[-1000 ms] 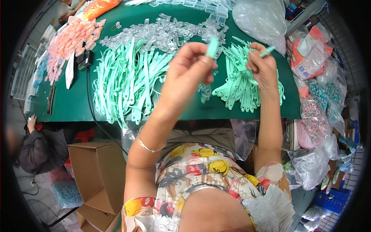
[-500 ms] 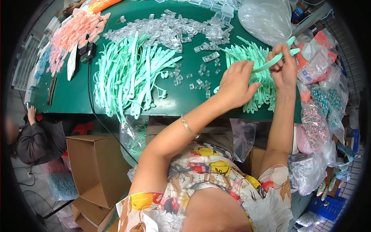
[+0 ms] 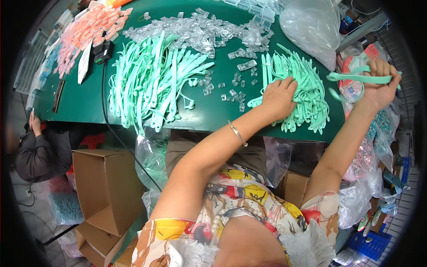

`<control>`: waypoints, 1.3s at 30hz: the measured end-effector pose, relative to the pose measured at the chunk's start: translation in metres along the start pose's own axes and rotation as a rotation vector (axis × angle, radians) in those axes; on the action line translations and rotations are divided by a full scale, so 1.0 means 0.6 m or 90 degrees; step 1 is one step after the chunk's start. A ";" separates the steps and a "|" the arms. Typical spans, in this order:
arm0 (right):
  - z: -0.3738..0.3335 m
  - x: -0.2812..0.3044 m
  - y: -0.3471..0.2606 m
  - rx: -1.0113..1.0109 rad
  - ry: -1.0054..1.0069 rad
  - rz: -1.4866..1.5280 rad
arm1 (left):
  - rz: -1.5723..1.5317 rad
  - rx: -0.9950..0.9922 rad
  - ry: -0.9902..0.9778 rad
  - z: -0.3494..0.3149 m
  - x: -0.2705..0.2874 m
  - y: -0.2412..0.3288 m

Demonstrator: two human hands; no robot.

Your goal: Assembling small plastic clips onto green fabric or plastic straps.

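Observation:
My right hand (image 3: 381, 84) is raised past the table's right edge, its fingers closed round a looped mint-green plastic strap (image 3: 356, 78) with a rounded, holed end. One tail of the strap hangs below the hand. My left hand (image 3: 278, 99) lies over the left side of a pile of similar mint-green straps (image 3: 307, 84). Its fingers are stretched out across them, and its palm side is hidden. A larger heap of mint-green straps (image 3: 153, 84) is spread to the left, some ends hanging over the table's near edge.
Clear plastic clips (image 3: 195, 32) are heaped at the back of the green table (image 3: 213, 113). Orange-pink pieces (image 3: 91, 29) and a black device (image 3: 103, 52) with a cable are at left. A clear bag (image 3: 309, 29) stands back right. A co-worker's hand (image 3: 35, 123) touches the left edge.
My right hand has moved right and outward with the strap, past the table edge. My left hand has moved slightly nearer and down onto the pile. The view has shifted a little.

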State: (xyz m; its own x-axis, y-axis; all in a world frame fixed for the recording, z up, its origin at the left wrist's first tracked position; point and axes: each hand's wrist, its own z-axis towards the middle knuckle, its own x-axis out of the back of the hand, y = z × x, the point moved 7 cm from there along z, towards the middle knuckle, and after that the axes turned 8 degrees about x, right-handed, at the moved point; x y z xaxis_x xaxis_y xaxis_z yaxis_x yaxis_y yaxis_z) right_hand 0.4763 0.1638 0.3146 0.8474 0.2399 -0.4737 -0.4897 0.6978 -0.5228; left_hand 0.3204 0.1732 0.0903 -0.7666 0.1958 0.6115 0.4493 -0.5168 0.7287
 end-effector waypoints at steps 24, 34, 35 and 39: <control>-0.365 -0.059 0.180 -0.506 0.124 -0.213 | 0.030 0.154 0.047 0.031 0.171 -0.133; -0.416 -0.113 0.242 -0.567 -0.074 -0.168 | -0.868 0.421 -0.121 -0.187 0.148 -0.069; -0.422 -0.114 0.250 -0.574 -0.076 -0.164 | -0.869 0.427 -0.115 -0.198 0.146 -0.071; -0.432 -0.121 0.264 -0.581 -0.080 -0.097 | -0.972 0.436 -0.108 -0.226 0.144 -0.073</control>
State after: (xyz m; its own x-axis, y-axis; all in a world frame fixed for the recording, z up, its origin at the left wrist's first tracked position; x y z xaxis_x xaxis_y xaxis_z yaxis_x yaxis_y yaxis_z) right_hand 0.2838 0.0819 0.0823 0.9053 0.2983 -0.3024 -0.2983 -0.0604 -0.9526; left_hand 0.1722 0.0999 0.0697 -0.6251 0.2452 -0.7410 -0.4687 0.6412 0.6076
